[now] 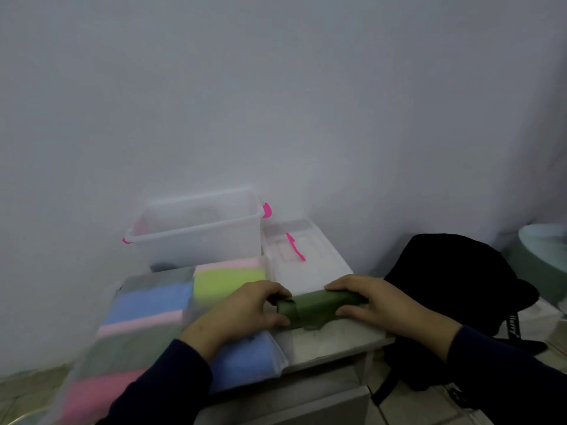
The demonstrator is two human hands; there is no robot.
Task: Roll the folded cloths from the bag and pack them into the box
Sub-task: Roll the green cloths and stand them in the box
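A dark green cloth (316, 308) lies rolled into a tube on the small table, near its front edge. My left hand (242, 308) grips the roll's left end, fingers curled over it. My right hand (365, 299) grips its right end the same way. To the left stands a clear box (282, 360) holding blue, pink, green and yellow-green cloths (228, 282). A black bag (454, 280) sits at the right of the table.
A second clear box (199, 231) with pink latches stands at the back against the white wall. Its clear lid (303, 256) with a pink clip lies flat beside it. A pale round object (546, 240) shows at the far right. Tiled floor lies below.
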